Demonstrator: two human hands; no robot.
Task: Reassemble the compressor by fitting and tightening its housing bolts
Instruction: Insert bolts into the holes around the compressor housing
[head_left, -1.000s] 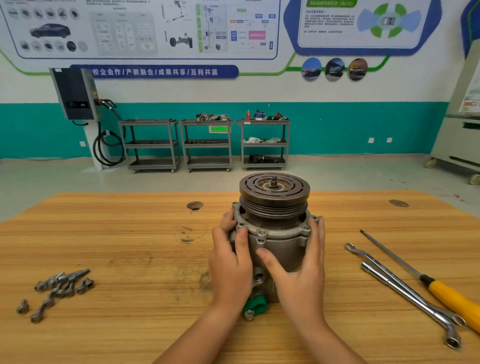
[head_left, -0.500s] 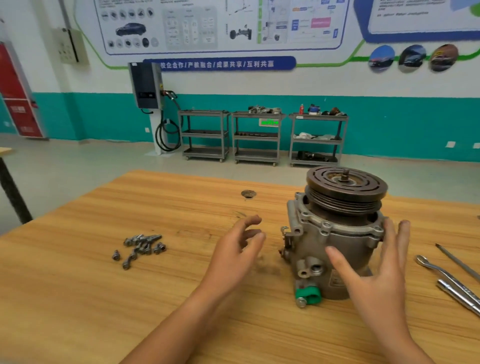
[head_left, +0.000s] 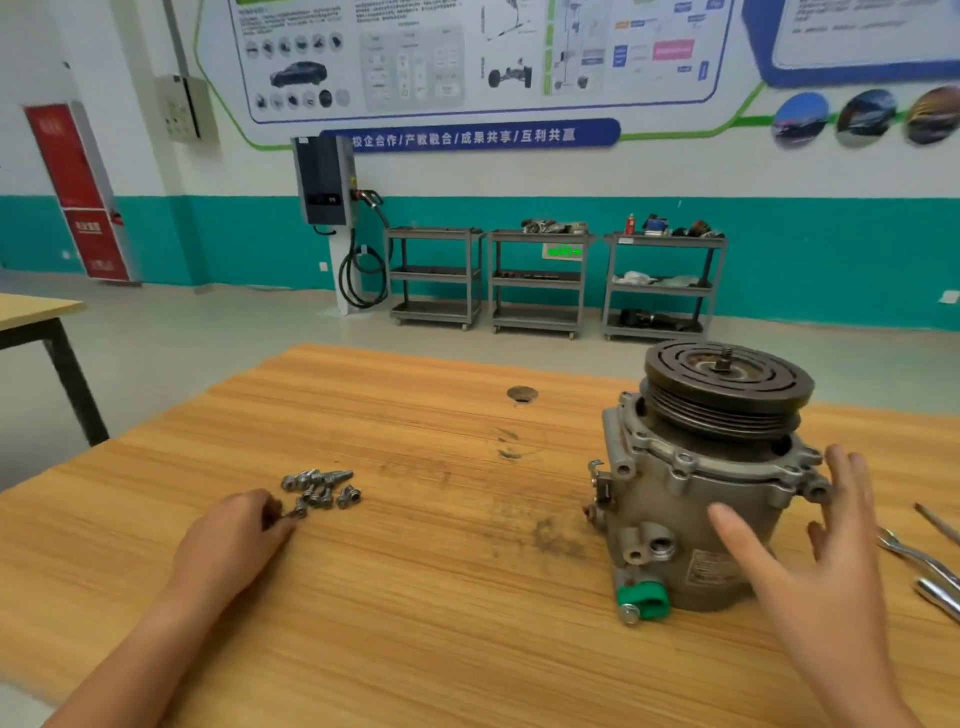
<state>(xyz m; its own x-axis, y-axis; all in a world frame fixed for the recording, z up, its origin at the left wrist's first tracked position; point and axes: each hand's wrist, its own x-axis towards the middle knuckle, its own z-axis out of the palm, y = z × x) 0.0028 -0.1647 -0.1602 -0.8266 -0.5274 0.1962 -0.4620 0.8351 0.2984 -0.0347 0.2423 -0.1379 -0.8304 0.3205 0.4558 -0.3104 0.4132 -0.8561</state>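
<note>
The grey compressor stands upright on the wooden table, its dark pulley on top and a green cap at its base. Several loose bolts lie in a small pile at the left. My left hand rests on the table at the near edge of that pile. Its curled fingertips touch one bolt, and whether it grips that bolt is unclear. My right hand is spread open against the compressor's near right side, holding nothing.
Wrenches and a thin screwdriver shaft lie at the table's right edge. A round hole sits in the tabletop behind. Another table stands at the far left. Metal carts line the back wall.
Both hands have left the compressor housing. My left hand moved left across the table to the bolt pile. My right hand opened and stays by the compressor. The view swung left.
</note>
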